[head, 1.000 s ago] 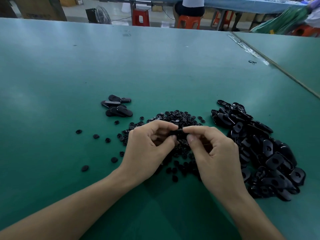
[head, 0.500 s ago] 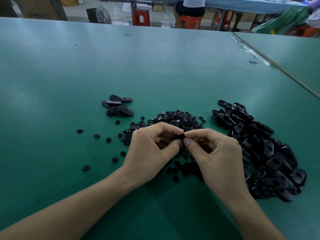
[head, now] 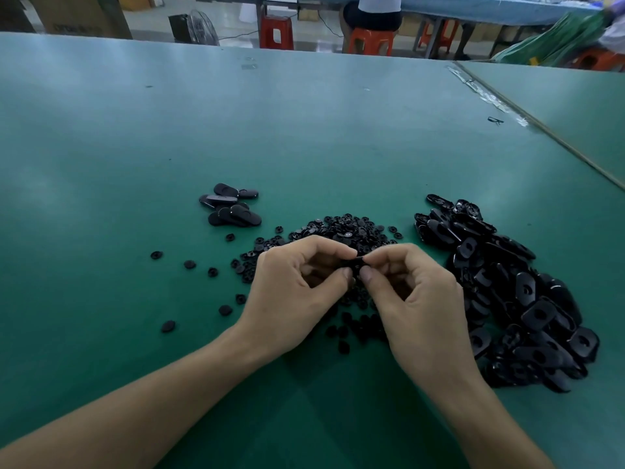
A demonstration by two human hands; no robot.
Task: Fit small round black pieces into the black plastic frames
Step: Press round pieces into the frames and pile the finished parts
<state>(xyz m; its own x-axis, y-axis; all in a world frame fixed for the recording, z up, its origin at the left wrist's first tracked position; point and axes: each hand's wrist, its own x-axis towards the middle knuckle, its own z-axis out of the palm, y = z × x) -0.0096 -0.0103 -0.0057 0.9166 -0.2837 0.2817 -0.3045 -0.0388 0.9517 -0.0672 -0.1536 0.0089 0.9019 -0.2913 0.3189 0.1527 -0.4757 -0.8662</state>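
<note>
- Since a second ago the two sets of fingertips have drawn closer together, and the gap between the hands has closed; the heaps on the table lie as they did
- The left hand [head: 297, 292] has its fingers curled, with thumb and forefinger pinching a small black part [head: 353, 264] from its left side
- The right hand [head: 416, 306] is curled the same way, its thumb and forefinger pinching the same part from the right, so the fingertips of both hands nearly meet
- The part is held just above the near side of the heap of small round pieces [head: 348, 228]; so little of it shows between the fingers that I cannot tell whether it is a frame, a round piece, or both together
- That heap sits mid-table, partly hidden under the hands, with loose round pieces [head: 189, 264] scattered out to its left
- The big pile of black frames [head: 527, 299] lies to the right of the right hand, near it but apart
- A small cluster of frames [head: 231, 206] rests beyond and left of the heap, apart from it
- All of this lies on a green table [head: 304, 130]; a second green table [head: 575, 103] butts against its far right
- Past the far edge stand red stools [head: 276, 31] and a floor fan [head: 199, 27]
</note>
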